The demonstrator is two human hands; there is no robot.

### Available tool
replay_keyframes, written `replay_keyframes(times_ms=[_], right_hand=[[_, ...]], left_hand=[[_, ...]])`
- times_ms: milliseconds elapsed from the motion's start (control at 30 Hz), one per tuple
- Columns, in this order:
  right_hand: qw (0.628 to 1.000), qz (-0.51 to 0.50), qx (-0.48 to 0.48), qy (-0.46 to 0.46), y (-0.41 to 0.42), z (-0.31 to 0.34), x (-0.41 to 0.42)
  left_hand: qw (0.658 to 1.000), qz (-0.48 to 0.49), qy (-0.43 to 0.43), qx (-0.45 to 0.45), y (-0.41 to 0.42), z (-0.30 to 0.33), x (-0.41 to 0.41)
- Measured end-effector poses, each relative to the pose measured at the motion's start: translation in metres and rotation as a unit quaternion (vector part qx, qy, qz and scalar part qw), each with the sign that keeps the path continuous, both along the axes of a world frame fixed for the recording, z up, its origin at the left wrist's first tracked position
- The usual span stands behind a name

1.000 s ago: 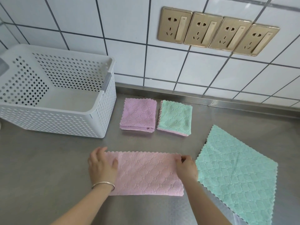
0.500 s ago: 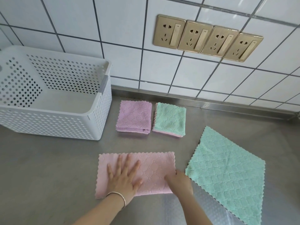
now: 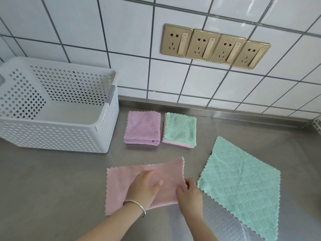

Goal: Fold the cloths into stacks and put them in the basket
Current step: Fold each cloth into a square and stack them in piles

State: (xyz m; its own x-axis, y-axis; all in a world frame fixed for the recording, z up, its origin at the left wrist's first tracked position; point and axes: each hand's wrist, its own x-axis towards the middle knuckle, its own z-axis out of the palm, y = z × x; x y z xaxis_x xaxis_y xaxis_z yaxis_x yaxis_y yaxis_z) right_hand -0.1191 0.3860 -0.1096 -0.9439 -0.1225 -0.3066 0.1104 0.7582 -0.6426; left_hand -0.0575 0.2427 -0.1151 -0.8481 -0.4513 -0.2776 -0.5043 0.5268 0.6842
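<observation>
A pink cloth point(image 3: 119, 185), folded to a long strip, lies on the steel counter in front of me. My left hand point(image 3: 145, 186) presses flat on its middle, a bangle on the wrist. My right hand point(image 3: 188, 192) pinches the strip's right end, which is lifted and curling leftward. Behind it sit two folded stacks: a purple one point(image 3: 142, 127) and a green-topped one point(image 3: 180, 129). A green cloth point(image 3: 241, 185) lies unfolded to the right. The white perforated basket point(image 3: 52, 138) stands at the left with no cloths in it.
The tiled wall with a row of gold sockets point(image 3: 215, 46) rises behind the counter point(image 3: 52, 188). A patterned plastic sheet point(image 3: 217, 225) lies under the green cloth near the front edge.
My left hand slid from the strip's left end onto its middle. My right hand took the right end and is lifting it leftward. The view shifted slightly.
</observation>
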Motion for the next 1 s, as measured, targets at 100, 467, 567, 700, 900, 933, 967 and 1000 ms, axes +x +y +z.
replay_keyframes(times_ms=[100,467,567,700,900,933,967,1000], right_hand=[[0.994,0.044,-0.029,0.097,-0.015,0.011,0.016],[0.969,0.141,-0.093,0.179,-0.052,-0.006,0.052],[0.968,0.149,-0.102,0.174,-0.055,-0.006,0.056],[0.954,0.203,-0.042,0.215,-0.057,-0.005,0.058],[0.882,0.318,-0.048,0.344,-0.054,-0.01,0.06],[0.876,0.322,-0.059,0.354,-0.054,-0.011,0.061],[0.875,0.328,-0.053,0.352,-0.053,-0.012,0.061],[0.877,0.338,-0.035,0.339,-0.053,-0.015,0.061]], left_hand=[[0.971,0.131,0.032,0.199,0.008,0.029,-0.012],[0.948,0.262,0.077,0.161,-0.007,0.032,-0.007],[0.936,0.293,0.057,0.187,-0.008,0.029,-0.006],[0.924,0.306,0.042,0.227,-0.011,0.034,-0.005],[0.939,0.298,0.072,0.155,-0.022,0.038,0.013],[0.943,0.299,0.067,0.131,-0.028,0.036,0.018],[0.947,0.297,0.059,0.105,-0.034,0.033,0.023],[0.952,0.292,0.048,0.077,-0.04,0.029,0.028]])
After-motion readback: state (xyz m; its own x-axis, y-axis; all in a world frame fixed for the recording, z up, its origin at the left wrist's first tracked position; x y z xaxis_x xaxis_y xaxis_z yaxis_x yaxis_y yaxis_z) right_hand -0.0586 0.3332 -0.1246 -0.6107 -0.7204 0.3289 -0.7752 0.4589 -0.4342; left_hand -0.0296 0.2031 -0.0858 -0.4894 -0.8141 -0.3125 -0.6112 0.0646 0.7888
